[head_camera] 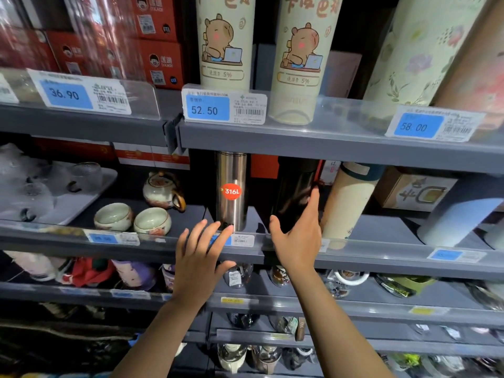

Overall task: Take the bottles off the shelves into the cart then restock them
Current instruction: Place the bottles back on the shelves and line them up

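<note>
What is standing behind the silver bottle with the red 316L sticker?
Behind the silver bottle, orange-red boxes show beside it at the shelf's back. Whatever stands directly behind is hidden by the bottle and the dark shadow.

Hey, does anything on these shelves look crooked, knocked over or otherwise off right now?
Nothing looks spilled or broken. The steel bottle stands upright on the middle shelf. The cream bottle and floral bottles seem to lean, but that may be wide-angle distortion.
</note>
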### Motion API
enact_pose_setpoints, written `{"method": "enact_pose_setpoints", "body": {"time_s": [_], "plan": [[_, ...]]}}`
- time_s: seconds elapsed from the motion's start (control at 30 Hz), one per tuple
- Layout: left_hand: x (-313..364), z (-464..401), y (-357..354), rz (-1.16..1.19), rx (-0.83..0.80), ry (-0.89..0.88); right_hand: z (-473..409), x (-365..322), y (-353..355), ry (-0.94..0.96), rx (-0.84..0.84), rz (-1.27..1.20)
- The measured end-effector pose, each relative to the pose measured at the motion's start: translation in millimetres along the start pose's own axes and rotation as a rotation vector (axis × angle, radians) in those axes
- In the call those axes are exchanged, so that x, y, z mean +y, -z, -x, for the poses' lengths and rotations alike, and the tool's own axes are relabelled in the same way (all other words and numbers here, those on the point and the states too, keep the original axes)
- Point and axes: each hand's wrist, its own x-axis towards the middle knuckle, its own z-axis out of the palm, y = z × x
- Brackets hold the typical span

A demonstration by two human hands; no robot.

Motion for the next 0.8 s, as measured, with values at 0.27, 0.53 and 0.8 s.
{"method": "enact_pose_setpoints", "body": {"time_s": [0.27, 0.53, 0.8], "plan": [[4, -1, 4, 0.045, -0.013, 0.036, -7, -9, 2, -0.070, 0.011, 0.010], [4, 1, 2, 0.060, 0.010, 0.027, -5, -5, 2, -0.103, -0.026, -0.032], [2, 2, 0, 0.039, 0.038, 0.005, -4, -7, 2, -0.104, 0.005, -0.027]]}}
